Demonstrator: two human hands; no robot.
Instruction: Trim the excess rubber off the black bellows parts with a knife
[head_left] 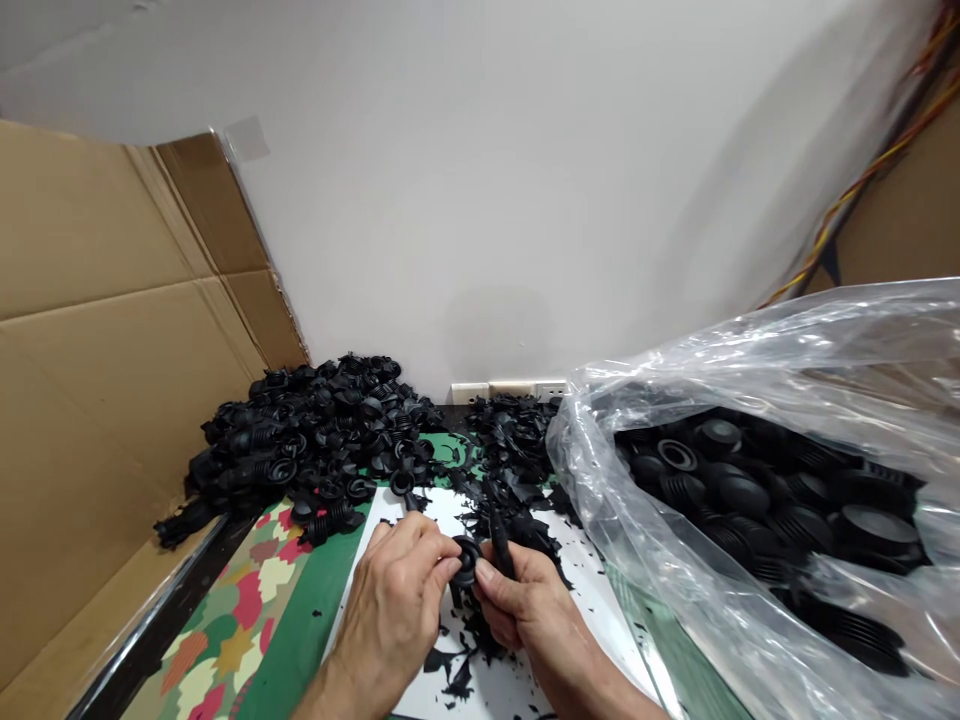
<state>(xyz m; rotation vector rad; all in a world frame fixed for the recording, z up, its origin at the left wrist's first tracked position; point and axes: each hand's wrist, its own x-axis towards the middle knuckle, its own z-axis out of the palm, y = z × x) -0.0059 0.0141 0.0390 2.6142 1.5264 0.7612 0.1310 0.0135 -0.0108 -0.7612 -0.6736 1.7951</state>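
Boot [466, 562] of black rubber sits clamped between the fingertips of my left hand [394, 605] and right hand [532, 615], over a white sheet [510, 695] strewn with scraps [450, 665]

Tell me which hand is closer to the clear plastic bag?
Right. The right hand sits just left of the plastic bag; the left hand is farther left, beyond the black part both pinch.

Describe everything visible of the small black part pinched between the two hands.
The black part is a small round piece, rubber-like, with a raised ring facing the camera. It is held above the white sheet, pinched by the left hand fingers on its left and touched by the right hand thumb on its right. Its back is hidden.
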